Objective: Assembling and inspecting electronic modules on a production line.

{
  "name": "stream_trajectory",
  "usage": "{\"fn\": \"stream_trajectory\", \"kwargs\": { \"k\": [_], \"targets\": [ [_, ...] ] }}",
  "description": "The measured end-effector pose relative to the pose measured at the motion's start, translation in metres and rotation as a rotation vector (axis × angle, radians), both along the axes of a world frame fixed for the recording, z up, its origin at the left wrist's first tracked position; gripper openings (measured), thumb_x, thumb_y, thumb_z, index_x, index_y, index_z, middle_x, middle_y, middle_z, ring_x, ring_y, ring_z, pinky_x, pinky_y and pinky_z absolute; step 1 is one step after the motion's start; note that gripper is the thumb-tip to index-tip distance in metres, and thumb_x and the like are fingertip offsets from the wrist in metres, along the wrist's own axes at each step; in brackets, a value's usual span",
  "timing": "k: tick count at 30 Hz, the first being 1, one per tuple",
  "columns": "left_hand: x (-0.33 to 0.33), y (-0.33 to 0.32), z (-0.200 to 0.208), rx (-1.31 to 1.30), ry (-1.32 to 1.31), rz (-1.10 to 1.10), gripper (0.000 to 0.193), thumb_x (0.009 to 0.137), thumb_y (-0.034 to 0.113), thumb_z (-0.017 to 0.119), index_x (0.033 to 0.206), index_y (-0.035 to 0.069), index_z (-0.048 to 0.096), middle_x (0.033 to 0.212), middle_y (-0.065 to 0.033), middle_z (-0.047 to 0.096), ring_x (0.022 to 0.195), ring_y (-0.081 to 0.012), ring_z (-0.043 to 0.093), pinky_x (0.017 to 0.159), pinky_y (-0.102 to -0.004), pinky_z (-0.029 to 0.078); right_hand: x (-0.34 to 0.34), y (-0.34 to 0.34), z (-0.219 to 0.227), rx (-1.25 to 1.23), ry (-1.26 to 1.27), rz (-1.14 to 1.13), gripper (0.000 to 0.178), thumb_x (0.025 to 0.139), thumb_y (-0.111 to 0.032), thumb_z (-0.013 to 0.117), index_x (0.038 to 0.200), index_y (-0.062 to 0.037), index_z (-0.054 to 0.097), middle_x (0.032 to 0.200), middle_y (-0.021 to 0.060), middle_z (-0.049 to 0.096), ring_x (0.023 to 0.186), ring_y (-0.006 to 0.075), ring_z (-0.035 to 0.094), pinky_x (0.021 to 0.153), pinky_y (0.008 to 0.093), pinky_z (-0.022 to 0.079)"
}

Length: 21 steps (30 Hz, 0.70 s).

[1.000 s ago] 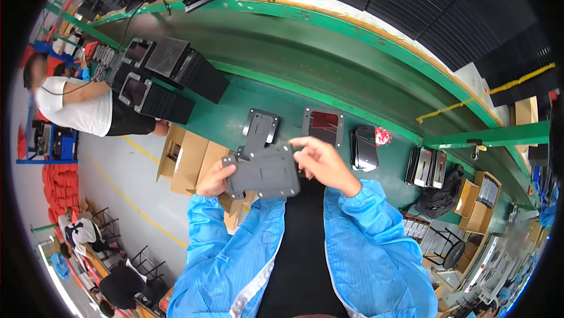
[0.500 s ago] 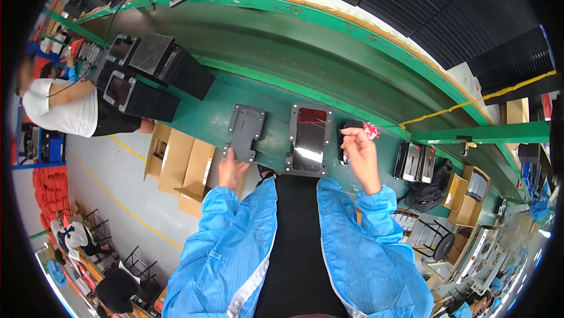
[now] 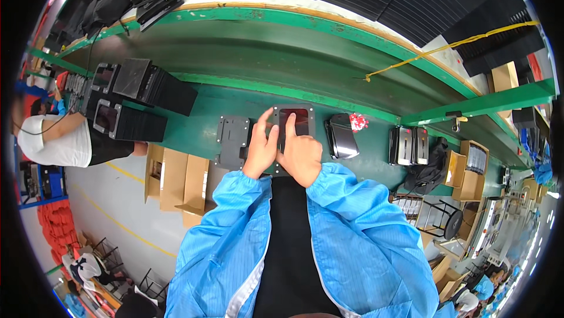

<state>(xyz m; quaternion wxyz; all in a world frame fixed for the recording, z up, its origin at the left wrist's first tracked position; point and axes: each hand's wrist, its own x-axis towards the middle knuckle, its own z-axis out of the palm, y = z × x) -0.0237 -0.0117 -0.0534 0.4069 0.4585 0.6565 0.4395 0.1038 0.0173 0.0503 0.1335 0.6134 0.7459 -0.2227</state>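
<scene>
Both my hands are over a flat panel (image 3: 302, 119) with a dark reddish screen and a grey frame with screws at its corners. My left hand (image 3: 261, 150) is at its left edge, index finger and thumb apart. My right hand (image 3: 301, 156) lies over its lower part, the index finger stretched onto the dark screen and the other fingers bent. The hands hide much of the panel. Just left of them, a dark grey plate (image 3: 232, 136) with notched sides lies on the green bench. To the right rests a black rectangular device (image 3: 342, 137) with a glossy face.
Red and white small pieces (image 3: 358, 121) lie behind the black device. Stacks of dark panels (image 3: 141, 119) stand at the left, near a seated person (image 3: 64, 139). Farther right are upright dark units (image 3: 409, 146) and a black bag (image 3: 432, 165). Cardboard boxes (image 3: 176, 180) stand by the bench's left side.
My left hand has left the grey plate and moved right to the screen panel. My right hand has come left from beside the black device onto the panel. The view has shifted.
</scene>
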Motion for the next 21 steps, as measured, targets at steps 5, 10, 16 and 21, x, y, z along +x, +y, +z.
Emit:
{"fn": "stream_trajectory", "kwargs": {
  "k": [5,10,16,21],
  "targets": [
    [0.003,-0.001,-0.005,-0.035,0.110,-0.054,0.056,0.103,0.018,0.056,0.156,0.011,0.040,0.111,-0.0179,0.060,0.100,-0.0305,0.062,0.090,-0.0390,0.050,0.088,0.029,-0.005,0.129,0.752,0.001,0.085,0.087,-0.047,0.070,0.157,-0.0138,0.034,0.116,0.0353,0.063,0.099,0.0463,0.068,0.091,0.0468,0.056],
    [0.007,0.007,0.024,-0.061,0.258,-0.075,0.060,0.102,0.022,0.059,0.156,0.006,0.039,0.115,-0.0220,0.060,0.102,-0.0354,0.062,0.092,-0.0425,0.051,0.163,0.033,-0.091,0.299,0.388,-0.299,0.078,0.089,-0.042,0.067,0.154,-0.0139,0.036,0.129,0.0351,0.057,0.104,0.0529,0.064,0.087,0.0526,0.056],
    [0.031,0.020,0.060,0.014,0.569,-0.063,0.093,0.090,0.047,0.071,0.158,0.000,0.029,0.122,-0.0304,0.054,0.101,-0.0437,0.061,0.087,-0.0471,0.054,0.178,0.008,-0.158,0.283,0.244,-0.312,0.074,0.091,-0.040,0.070,0.151,-0.0090,0.041,0.132,0.0276,0.055,0.100,0.0475,0.066,0.087,0.0485,0.056],
    [0.069,0.030,0.087,-0.252,0.901,-0.136,0.116,0.078,0.065,0.074,0.161,0.002,0.023,0.123,-0.0359,0.049,0.099,-0.0481,0.061,0.081,-0.0493,0.056,0.137,-0.033,-0.047,-0.148,0.936,0.185,0.059,0.087,-0.026,0.078,0.136,-0.0052,0.054,0.126,0.0202,0.059,0.097,0.0393,0.067,0.084,0.0439,0.056]
  ]
}}
